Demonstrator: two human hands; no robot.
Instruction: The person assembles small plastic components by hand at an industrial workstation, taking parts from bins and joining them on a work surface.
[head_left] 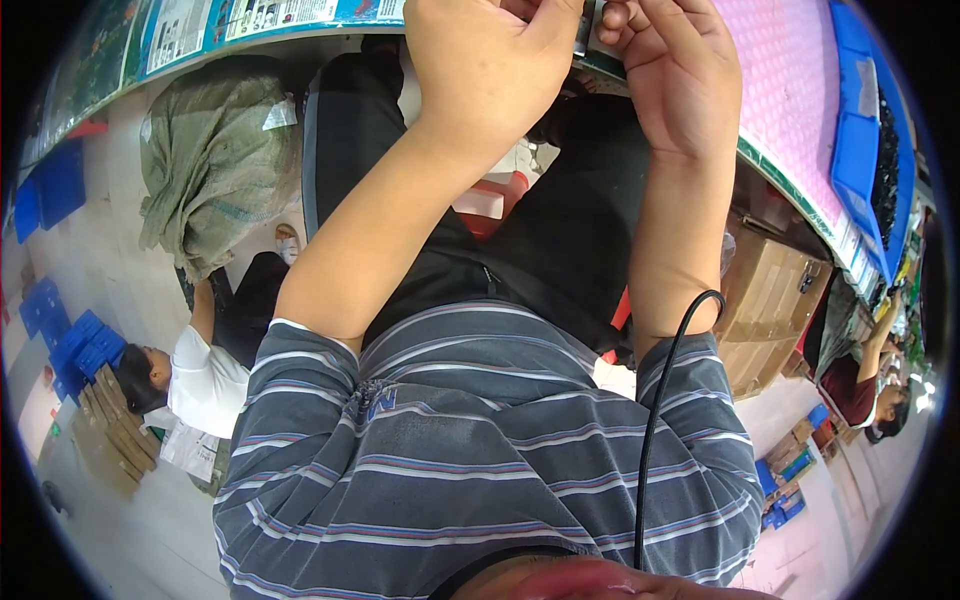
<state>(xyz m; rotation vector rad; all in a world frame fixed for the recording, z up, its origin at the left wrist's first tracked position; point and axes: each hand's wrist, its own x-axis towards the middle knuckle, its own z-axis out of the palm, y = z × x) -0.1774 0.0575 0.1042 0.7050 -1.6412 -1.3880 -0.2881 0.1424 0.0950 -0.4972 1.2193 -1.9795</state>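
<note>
Both hands meet at the top edge of the view, over the bench edge, and their fingertips are partly cut off. My left hand (490,75) is closed, with thumb and fingers bent together; what they grip is mostly out of sight. Right beside its thumb shows a small grey metallic piece (584,30), too little of it visible to name. My right hand (688,75) is on the other side of that piece, palm turned up, fingers curled in toward it. Whether the right fingertips touch the piece I cannot make out.
Pink bubble wrap (785,90) covers the bench at right, beside a blue bin (858,150) with black items. A green woven sack (220,150) and cardboard box (765,310) stand below. A black cable (655,420) crosses my right arm. Co-workers sit at left (200,370) and right (855,385).
</note>
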